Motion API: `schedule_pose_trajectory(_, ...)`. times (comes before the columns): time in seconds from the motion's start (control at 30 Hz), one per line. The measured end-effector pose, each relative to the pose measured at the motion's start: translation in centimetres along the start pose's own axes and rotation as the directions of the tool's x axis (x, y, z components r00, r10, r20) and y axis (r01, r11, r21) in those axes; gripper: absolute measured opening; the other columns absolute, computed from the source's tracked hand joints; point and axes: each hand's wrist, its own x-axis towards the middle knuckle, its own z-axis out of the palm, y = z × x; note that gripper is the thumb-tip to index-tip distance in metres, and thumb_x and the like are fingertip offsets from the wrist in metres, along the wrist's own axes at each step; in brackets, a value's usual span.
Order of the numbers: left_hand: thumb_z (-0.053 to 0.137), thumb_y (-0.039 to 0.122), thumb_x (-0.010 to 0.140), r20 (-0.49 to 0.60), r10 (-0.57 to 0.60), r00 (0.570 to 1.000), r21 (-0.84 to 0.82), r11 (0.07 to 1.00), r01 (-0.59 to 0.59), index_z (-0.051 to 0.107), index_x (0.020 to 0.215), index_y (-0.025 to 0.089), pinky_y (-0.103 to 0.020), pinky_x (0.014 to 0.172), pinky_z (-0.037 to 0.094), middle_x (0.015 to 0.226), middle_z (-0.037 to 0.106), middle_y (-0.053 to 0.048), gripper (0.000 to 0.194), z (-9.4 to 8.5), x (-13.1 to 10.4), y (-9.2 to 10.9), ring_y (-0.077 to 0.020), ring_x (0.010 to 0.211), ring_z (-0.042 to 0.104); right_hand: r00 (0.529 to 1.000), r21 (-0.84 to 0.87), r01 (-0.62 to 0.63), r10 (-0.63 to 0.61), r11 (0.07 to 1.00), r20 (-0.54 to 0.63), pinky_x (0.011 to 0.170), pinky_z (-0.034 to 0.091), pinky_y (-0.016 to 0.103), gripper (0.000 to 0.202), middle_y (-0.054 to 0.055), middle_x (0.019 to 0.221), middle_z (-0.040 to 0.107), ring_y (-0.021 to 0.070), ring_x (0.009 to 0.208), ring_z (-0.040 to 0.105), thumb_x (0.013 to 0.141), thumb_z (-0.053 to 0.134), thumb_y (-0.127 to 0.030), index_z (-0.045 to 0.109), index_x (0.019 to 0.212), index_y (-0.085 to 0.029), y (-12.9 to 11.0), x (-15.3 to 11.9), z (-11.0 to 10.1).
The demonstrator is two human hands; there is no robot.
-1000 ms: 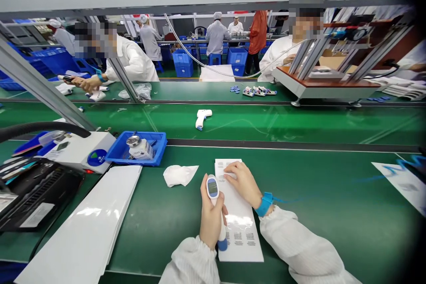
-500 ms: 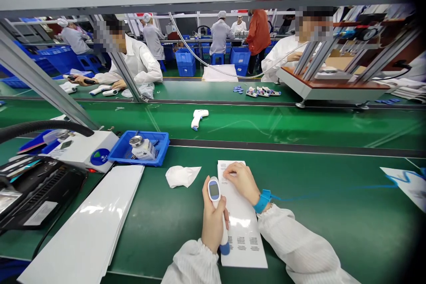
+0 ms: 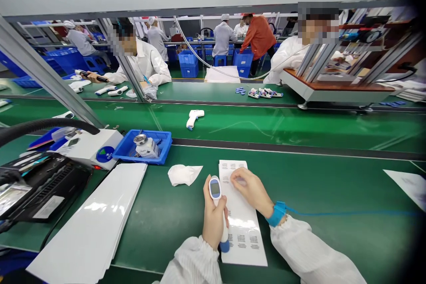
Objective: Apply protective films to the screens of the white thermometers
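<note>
so the left hand (image 3: 213, 219) is wrapped around a white thermometer (image 3: 216, 195), the handheld kind, held upright with its little screen facing up toward the camera and the blue bottom end poking out below the fist. firm grip, fingers closed round the handle. looks held that way so the head sits right next to the label sheet (image 3: 241, 213), which lies flat on the green bench (image 3: 333, 186) just beside it.

the right hand (image 3: 251, 188) is resting on the upper part of that sheet, fingertips pressed down on one of the printed labels. can't tell if it's pinching a sticker or just touching the paper. there's a blue wrist strap (image 3: 277, 213) on that arm with a cord trailing off to the right.

around it: a crumpled white cloth (image 3: 184, 174) to the left, a stack of long white sheets (image 3: 96, 222), a blue tray (image 3: 143, 147) with a small bottle in it, and a black machine (image 3: 36, 186) at the far left. another thermometer (image 3: 194, 118) lies on the green belt beyond. across the line, people in white coats work at more green benches, blue crates behind them.
</note>
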Motion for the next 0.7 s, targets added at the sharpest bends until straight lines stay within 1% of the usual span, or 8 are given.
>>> schedule_pose_trajectory(0.03,0.049,0.031,0.089,0.000,-0.001,1.000,-0.002,1.000,0.001,0.011,0.148,0.030,-0.017,0.035,0.036,0.056,0.042,0.009,0.070,0.1,-0.1,0.1,-0.0089,0.038,0.035,1.000,-0.032,0.003,-0.003,0.999,-0.020,0.086,0.047,0.035,0.012,0.004,0.097,0.066,0.0206,0.095,0.060,0.085,0.055,-0.017,0.065,0.086,-0.023,0.3,0.2,-0.1)
schedule_pose_trajectory(0.1,0.048,0.031,0.089,-0.009,-0.005,1.000,0.000,1.000,0.005,0.013,0.148,0.030,-0.017,0.035,0.035,0.057,0.041,0.009,0.068,0.1,-0.2,0.3,-0.0083,0.038,0.034,1.000,-0.085,0.010,-0.012,0.996,-0.020,0.091,0.045,0.040,0.014,0.006,0.104,0.066,0.0232,0.103,0.057,0.087,0.055,-0.020,0.069,0.089,-0.023,0.8,0.7,0.0)
schedule_pose_trajectory(0.2,0.049,0.030,0.089,-0.010,-0.006,1.000,0.006,1.000,0.006,0.013,0.148,0.030,-0.017,0.034,0.035,0.057,0.041,0.009,0.068,0.2,-0.2,0.3,-0.0084,0.038,0.034,1.000,-0.127,-0.010,0.011,0.992,0.007,0.093,0.043,0.044,0.018,0.006,0.107,0.067,0.0246,0.105,0.056,0.089,0.054,-0.020,0.071,0.089,-0.023,0.9,1.5,0.5)
schedule_pose_trajectory(0.3,0.049,0.030,0.089,0.004,0.003,1.000,0.007,1.000,-0.003,0.011,0.148,0.030,-0.017,0.034,0.037,0.057,0.041,0.009,0.070,0.0,0.0,0.0,-0.0091,0.039,0.035,0.999,-0.134,-0.025,0.028,0.991,0.020,0.092,0.042,0.044,0.020,0.006,0.108,0.067,0.0246,0.104,0.056,0.090,0.052,-0.020,0.072,0.089,-0.022,0.6,2.0,0.9)
schedule_pose_trajectory(0.5,0.049,0.029,0.089,0.005,-0.002,1.000,-0.009,1.000,0.002,0.009,0.148,0.030,-0.017,0.034,0.038,0.060,0.044,0.008,0.072,-0.1,0.2,-0.3,-0.0089,0.040,0.036,0.999,-0.139,-0.037,0.041,0.990,0.031,0.090,0.041,0.041,0.016,0.005,0.102,0.069,0.0234,0.099,0.057,0.087,0.056,-0.022,0.071,0.082,-0.021,0.5,2.7,1.0)
schedule_pose_trajectory(0.6,0.048,0.028,0.089,0.008,0.005,1.000,-0.001,1.000,-0.005,0.009,0.148,0.030,-0.017,0.034,0.038,0.058,0.042,0.009,0.071,-0.1,0.2,-0.3,-0.0091,0.039,0.035,0.999,-0.155,-0.048,0.052,0.987,0.017,0.090,0.038,0.041,0.014,0.004,0.094,0.068,0.0225,0.093,0.057,0.083,0.057,-0.018,0.067,0.073,-0.020,0.4,3.3,1.2)
schedule_pose_trajectory(0.7,0.048,0.027,0.089,0.006,0.007,1.000,0.010,1.000,-0.007,0.009,0.148,0.030,-0.017,0.033,0.037,0.058,0.043,0.008,0.071,-0.1,0.2,-0.4,-0.0095,0.040,0.035,0.998,-0.168,-0.053,0.055,0.984,0.005,0.087,0.037,0.041,0.013,0.004,0.086,0.066,0.0222,0.086,0.055,0.076,0.058,-0.013,0.061,0.065,-0.019,0.1,3.8,1.4)
